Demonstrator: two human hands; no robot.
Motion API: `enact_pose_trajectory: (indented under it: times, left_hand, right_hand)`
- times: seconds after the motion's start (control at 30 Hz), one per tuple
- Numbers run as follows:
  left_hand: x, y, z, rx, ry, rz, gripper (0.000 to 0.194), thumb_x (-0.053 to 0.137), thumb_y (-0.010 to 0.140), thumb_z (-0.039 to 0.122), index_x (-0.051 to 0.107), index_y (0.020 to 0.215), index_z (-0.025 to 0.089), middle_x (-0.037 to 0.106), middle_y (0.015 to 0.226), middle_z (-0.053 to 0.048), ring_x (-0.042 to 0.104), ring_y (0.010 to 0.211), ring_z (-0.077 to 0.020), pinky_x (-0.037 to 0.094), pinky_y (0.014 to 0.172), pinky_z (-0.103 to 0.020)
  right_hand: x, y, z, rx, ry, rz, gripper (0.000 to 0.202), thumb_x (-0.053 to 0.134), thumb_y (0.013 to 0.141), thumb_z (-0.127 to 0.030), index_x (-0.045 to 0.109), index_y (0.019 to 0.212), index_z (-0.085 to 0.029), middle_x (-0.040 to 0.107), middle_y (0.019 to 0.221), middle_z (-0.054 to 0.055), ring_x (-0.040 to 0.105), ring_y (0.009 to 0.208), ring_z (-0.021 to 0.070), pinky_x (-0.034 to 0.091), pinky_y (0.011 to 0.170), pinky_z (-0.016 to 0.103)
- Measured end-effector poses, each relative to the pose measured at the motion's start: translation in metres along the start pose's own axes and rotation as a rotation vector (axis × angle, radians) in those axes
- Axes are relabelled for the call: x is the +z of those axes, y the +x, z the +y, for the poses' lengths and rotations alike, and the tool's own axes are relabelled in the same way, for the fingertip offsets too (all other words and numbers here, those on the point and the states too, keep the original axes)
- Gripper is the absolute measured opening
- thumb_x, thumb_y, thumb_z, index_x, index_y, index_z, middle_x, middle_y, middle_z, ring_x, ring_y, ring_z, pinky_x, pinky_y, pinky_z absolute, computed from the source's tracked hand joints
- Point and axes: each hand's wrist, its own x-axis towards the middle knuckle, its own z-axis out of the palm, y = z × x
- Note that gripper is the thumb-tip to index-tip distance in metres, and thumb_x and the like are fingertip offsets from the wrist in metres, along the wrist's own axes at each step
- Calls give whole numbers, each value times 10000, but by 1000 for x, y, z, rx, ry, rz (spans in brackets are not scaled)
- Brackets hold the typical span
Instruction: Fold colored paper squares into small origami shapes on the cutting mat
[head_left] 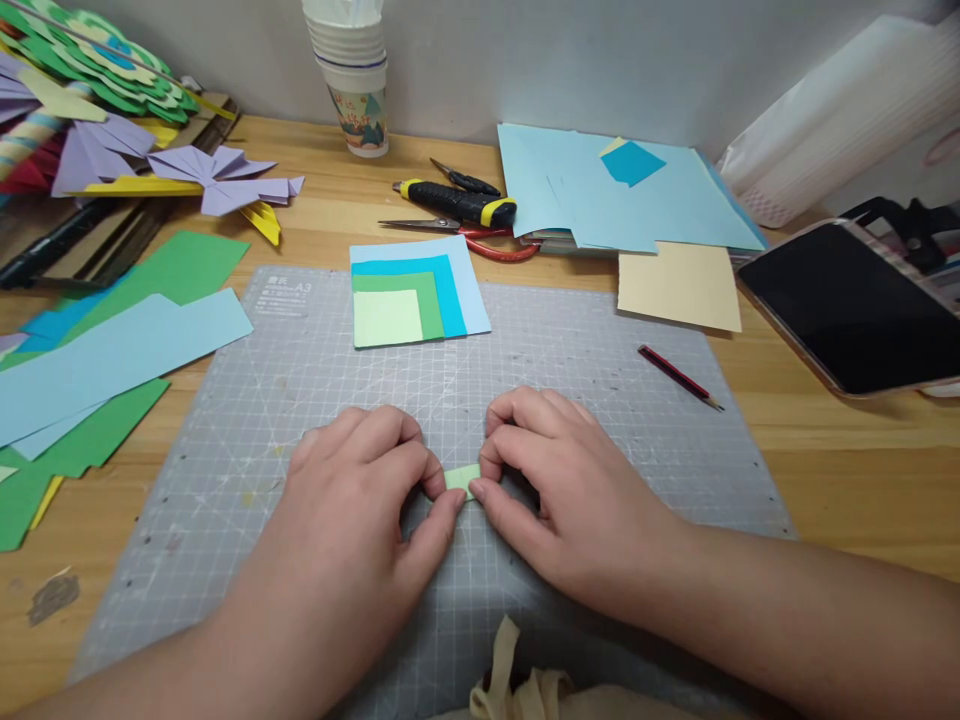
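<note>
A small pale green piece of paper (461,480) is pinched between my two hands, low over the grey cutting mat (300,360). My left hand (360,500) grips its left end between thumb and curled fingers. At its right end, my right hand (562,480) holds it the same way. Fingers hide most of the paper, so its full shape cannot be made out. Beyond my hands lies a stack of paper squares (465,290) in light blue, blue, green and pale green, the smaller ones on top. A dark red pencil (679,377) rests on the mat to the right.
Coloured paper strips (112,370) and folded paper flowers (214,180) fill the left side. Behind the mat are a utility knife (457,203), red-handled scissors (502,245), light blue sheets (577,200) and stacked paper cups (356,100). A tablet (855,305) lies right.
</note>
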Motion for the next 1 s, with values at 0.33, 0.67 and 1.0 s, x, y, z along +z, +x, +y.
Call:
enact_pose_trajectory:
  times: [0.33, 0.67, 1.0]
  left_hand:
    - [0, 2, -3, -4, -43, 3, 103, 594, 841, 260, 577, 752, 211, 576, 797, -12, 518, 781, -230, 364, 687, -399]
    - [1, 4, -5, -7, -56, -9, 112, 603, 848, 277, 584, 754, 219, 583, 797, -8, 520, 777, -226, 359, 690, -399]
    - [-6, 5, -13, 181, -52, 0, 205, 573, 879, 161, 698, 896, 323, 632, 884, 23, 544, 849, -204, 306, 721, -378]
  right_hand:
    - [0, 2, -1, 10, -14, -19, 100, 556, 859, -195, 579, 763, -183, 549, 934, 39, 498, 890, 211, 365, 794, 402]
    - [0, 1, -3, 25, -14, -21, 119, 547, 862, -185, 574, 746, -178, 544, 918, 39, 499, 876, 208, 364, 788, 403]
    - [1, 4, -3, 27, -42, -21, 101, 542, 851, -167, 588, 763, -176, 554, 934, 43, 500, 889, 210, 360, 805, 404]
